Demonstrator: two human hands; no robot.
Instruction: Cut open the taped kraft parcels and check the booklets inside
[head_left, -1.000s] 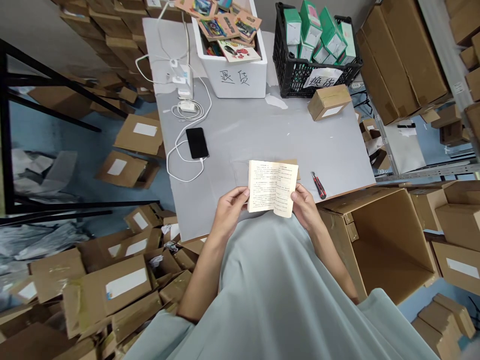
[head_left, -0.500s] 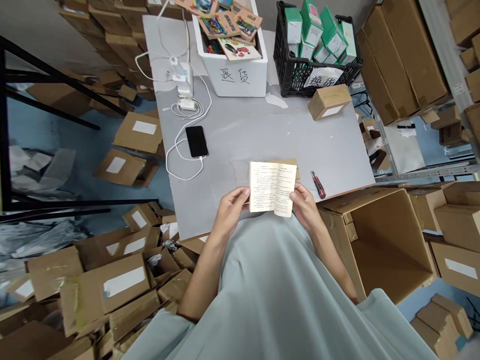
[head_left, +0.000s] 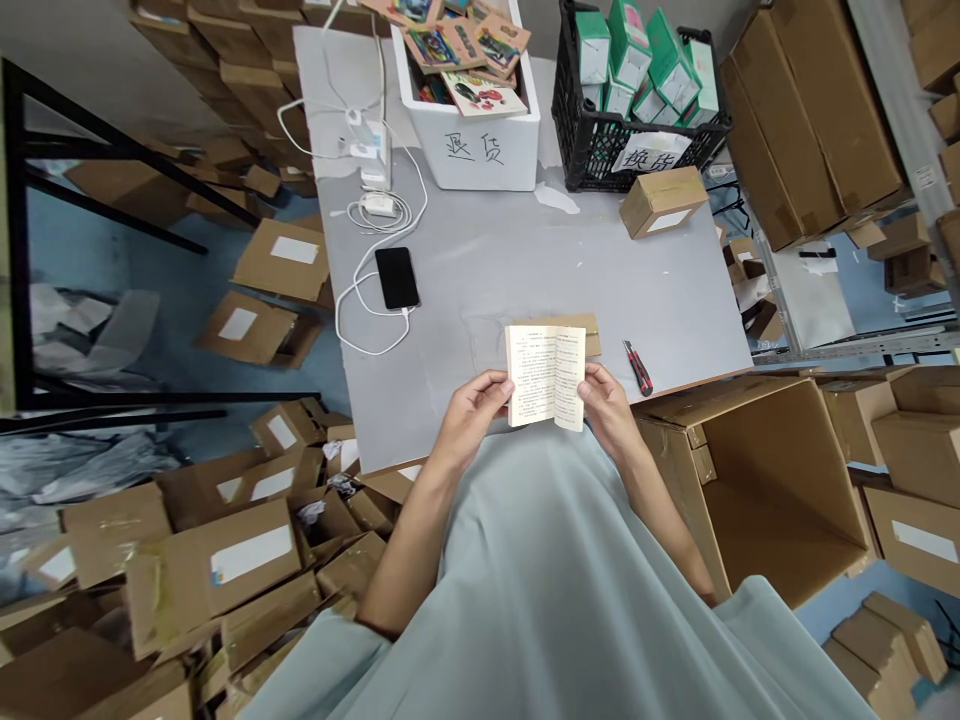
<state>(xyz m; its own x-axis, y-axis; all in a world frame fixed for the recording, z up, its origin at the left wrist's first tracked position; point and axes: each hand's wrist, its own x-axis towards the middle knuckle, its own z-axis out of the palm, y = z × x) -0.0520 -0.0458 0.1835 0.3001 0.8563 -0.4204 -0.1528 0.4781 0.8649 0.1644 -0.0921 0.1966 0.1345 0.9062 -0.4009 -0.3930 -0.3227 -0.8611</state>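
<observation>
Tabletop edge [head_left: 694,386] near book [head_left: 534,378] between 2 hands [head_left: 471,415] [head_left: 609,408]

Warehouse or stockroom, by the look. Cartons [head_left: 176,570] heaped at 8 o'clock, several with white labels [head_left: 255,555]; big open box [head_left: 780,490] toward 4; metal rack [head_left: 904,110] amid more cartons at 2. On table [head_left: 510,250]: tub [head_left: 487,155] of books [head_left: 446,45] at 12, marked 退货 (returns); crate [head_left: 585,150] of green packs [head_left: 666,65] at 1, signed 换货 (exchanges). Cutter [head_left: 639,370] at 3.
</observation>
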